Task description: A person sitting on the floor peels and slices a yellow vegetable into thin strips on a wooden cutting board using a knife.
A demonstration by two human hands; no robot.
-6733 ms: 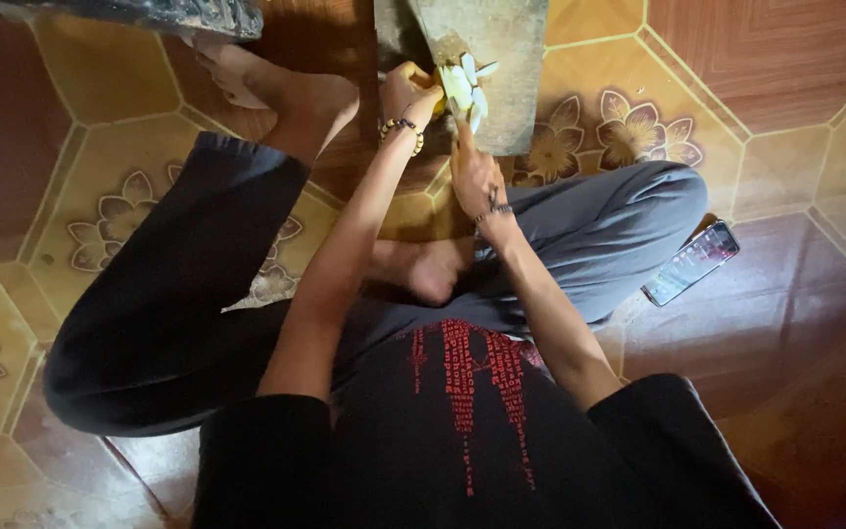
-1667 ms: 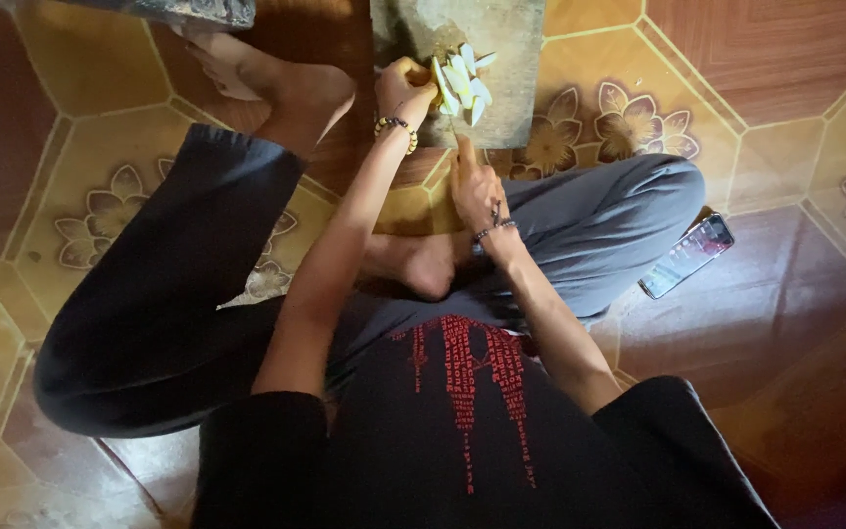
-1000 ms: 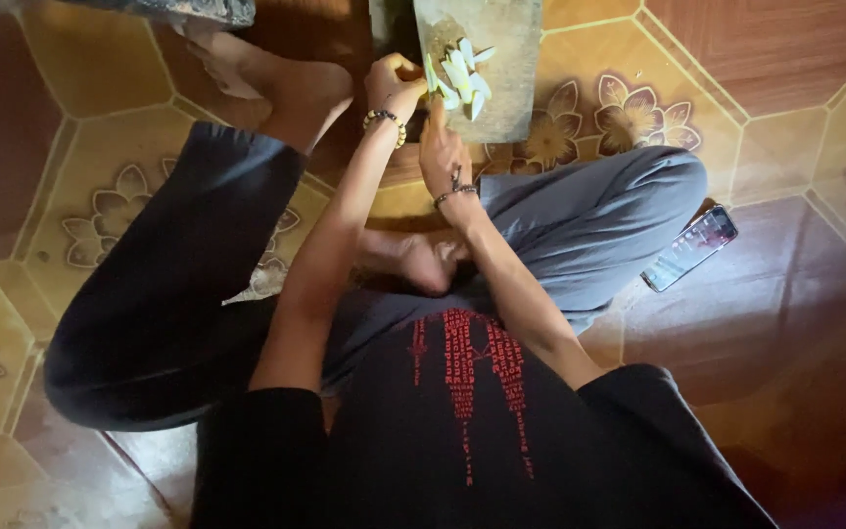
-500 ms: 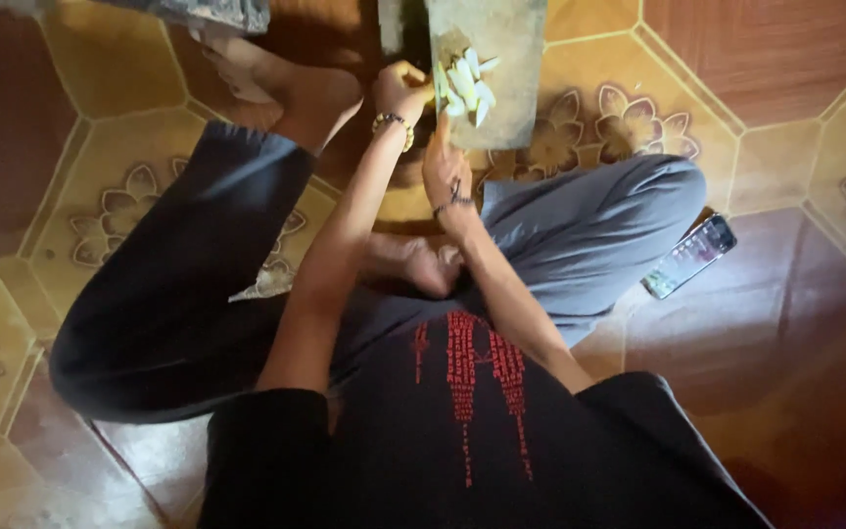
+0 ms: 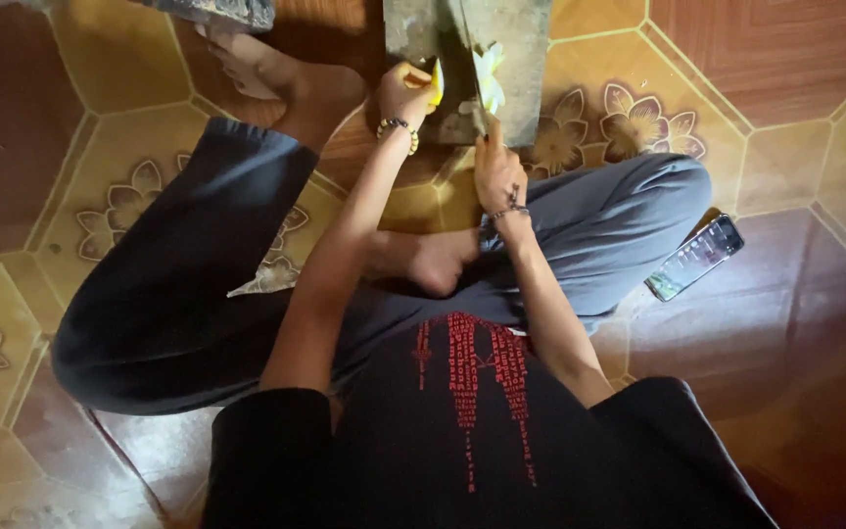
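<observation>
Item: our right hand (image 5: 499, 174), clamped on a knife handle, has drawn nearer; our left hand (image 5: 405, 93) still pinches the yellow piece (image 5: 436, 81) on the board (image 5: 521, 39), pale slices (image 5: 489, 76) already cut beside it.

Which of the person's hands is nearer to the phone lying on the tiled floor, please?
Right. The right hand is at the worn grey chopping board, nearer the phone; the left hand is farther away beyond it.
</observation>
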